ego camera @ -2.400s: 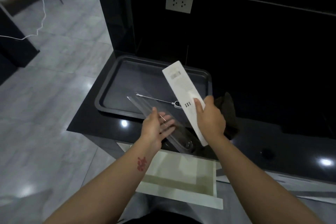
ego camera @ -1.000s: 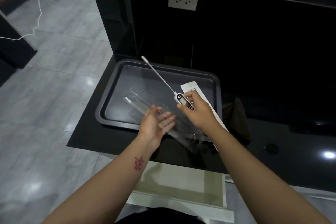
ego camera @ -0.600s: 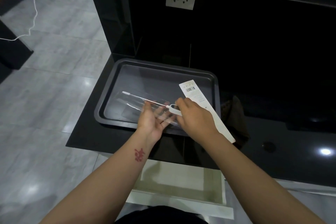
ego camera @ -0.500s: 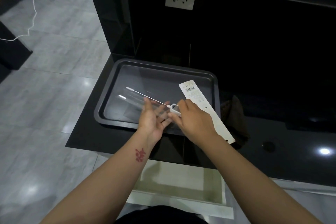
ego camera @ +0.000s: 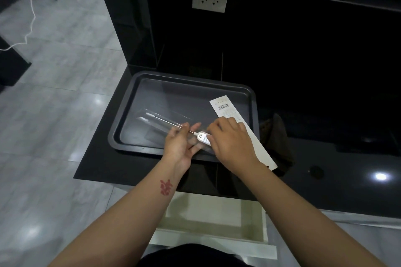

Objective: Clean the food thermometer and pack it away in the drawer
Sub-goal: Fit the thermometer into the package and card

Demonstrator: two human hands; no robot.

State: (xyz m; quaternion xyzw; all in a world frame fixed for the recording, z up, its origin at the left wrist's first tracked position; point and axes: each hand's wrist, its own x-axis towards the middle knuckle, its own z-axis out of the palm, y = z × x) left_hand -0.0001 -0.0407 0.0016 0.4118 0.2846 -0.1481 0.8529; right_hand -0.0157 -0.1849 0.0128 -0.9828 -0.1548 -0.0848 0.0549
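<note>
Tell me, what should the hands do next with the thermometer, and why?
Probably press the thermometer down flat into the clear plastic shell. The right hand pinches its white head, the left hand steadies the shell over the dark tray, and the probe already lies along it. The backing card and open drawer wait.

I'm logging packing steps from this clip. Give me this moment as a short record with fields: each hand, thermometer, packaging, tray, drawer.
left hand: holds the clear plastic sleeve over the tray
right hand: grips the thermometer by its head, probe in the sleeve
backing card: lies across the tray's right rim
tray: dark, on the black counter
drawer: open below the counter
</note>
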